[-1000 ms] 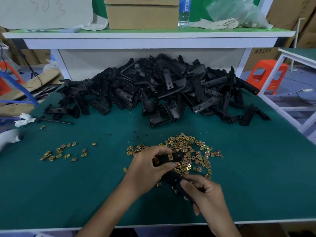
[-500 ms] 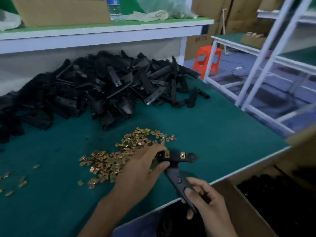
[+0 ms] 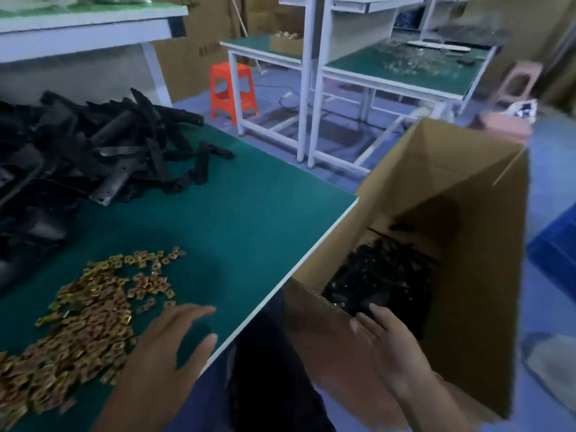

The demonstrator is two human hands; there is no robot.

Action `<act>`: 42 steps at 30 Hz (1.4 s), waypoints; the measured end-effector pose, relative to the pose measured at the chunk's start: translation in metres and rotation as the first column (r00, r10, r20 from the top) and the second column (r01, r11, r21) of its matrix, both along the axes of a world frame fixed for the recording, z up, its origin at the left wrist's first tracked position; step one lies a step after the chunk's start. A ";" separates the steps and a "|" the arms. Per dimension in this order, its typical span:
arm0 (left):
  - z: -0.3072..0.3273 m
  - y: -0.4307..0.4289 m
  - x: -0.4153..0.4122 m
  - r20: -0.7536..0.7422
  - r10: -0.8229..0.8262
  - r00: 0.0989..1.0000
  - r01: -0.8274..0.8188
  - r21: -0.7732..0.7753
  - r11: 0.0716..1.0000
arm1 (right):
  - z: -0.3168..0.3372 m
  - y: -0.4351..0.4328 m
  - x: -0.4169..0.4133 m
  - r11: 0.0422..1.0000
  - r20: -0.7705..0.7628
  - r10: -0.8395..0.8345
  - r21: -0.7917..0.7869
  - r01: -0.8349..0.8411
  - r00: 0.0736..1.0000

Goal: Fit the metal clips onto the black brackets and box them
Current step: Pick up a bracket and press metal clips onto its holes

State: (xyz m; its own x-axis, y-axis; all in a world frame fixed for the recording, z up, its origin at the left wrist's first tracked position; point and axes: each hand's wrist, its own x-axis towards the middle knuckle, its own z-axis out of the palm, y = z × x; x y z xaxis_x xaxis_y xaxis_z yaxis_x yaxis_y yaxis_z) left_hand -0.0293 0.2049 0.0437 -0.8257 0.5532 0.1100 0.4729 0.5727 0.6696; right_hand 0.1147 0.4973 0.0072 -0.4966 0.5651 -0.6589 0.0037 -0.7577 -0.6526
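A cardboard box (image 3: 473, 232) stands on the floor to the right of the green table (image 3: 249, 219), with several black brackets (image 3: 383, 275) lying at its bottom. My right hand (image 3: 383, 347) hovers over the box's near rim, fingers spread, nothing in it. My left hand (image 3: 168, 353) is open above the table's front edge, beside a heap of gold metal clips (image 3: 84, 310). A large pile of loose black brackets (image 3: 93, 157) covers the far left of the table.
An orange stool (image 3: 232, 88) and white-framed workbenches (image 3: 374, 73) stand beyond the table. A blue crate (image 3: 558, 251) sits on the floor right of the box. A white shelf (image 3: 87, 29) runs above the bracket pile.
The view has swung right to the box. The bracket that both hands held is out of my hands; my right hand has moved over the box and my left hand has opened.
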 end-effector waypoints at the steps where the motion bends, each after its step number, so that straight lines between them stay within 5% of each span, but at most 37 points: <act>1: -0.001 -0.005 -0.002 0.005 0.012 1.000 -0.012 -0.007 1.000 | 0.000 -0.006 -0.004 0.999 -0.020 0.025 0.031 -0.024 1.000; 6: 0.001 -0.037 -0.013 -0.024 0.130 0.991 -0.131 -0.018 0.991 | 0.004 -0.064 -0.043 0.871 -0.014 0.342 0.380 -0.311 0.940; 9: 0.003 -0.063 -0.030 -0.055 0.240 0.969 -0.243 -0.059 0.968 | 0.007 -0.104 -0.074 0.484 0.130 0.561 0.749 -0.452 0.817; 12: 0.004 -0.092 -0.053 -0.081 0.401 0.913 -0.407 -0.080 0.910 | 0.015 -0.141 -0.106 0.133 0.206 0.710 0.900 -0.416 0.674; 15: 0.003 -0.116 -0.076 -0.104 0.522 0.846 -0.530 -0.081 0.844 | 0.017 -0.174 -0.134 -0.048 0.263 0.775 0.932 -0.360 0.575; 17: 0.000 -0.132 -0.089 -0.122 0.568 0.814 -0.579 -0.108 0.808 | 0.012 -0.186 -0.143 -0.128 0.331 0.735 0.925 -0.358 0.592; 23: -0.011 -0.163 -0.149 -0.156 0.670 0.726 -0.686 -0.232 0.689 | 0.007 -0.182 -0.143 -0.059 0.302 0.673 0.932 -0.358 0.676; 29: -0.016 -0.163 -0.185 -0.241 0.641 0.729 -0.675 -0.410 0.614 | 0.008 -0.186 -0.145 -0.069 0.304 0.664 0.934 -0.350 0.683; 37: -0.012 -0.183 -0.179 -0.320 0.652 0.687 -0.720 -0.178 0.671 | 0.004 -0.185 -0.146 -0.066 0.293 0.653 0.941 -0.333 0.698; 40: -0.007 -0.196 -0.179 -0.202 0.773 0.601 -0.799 -0.129 0.587 | 0.002 -0.187 -0.147 -0.073 0.310 0.644 0.935 -0.347 0.700; 42: -0.007 -0.202 -0.186 0.050 0.848 0.527 -0.839 -0.126 0.529 | 0.002 -0.188 -0.146 -0.074 0.313 0.635 0.935 -0.348 0.706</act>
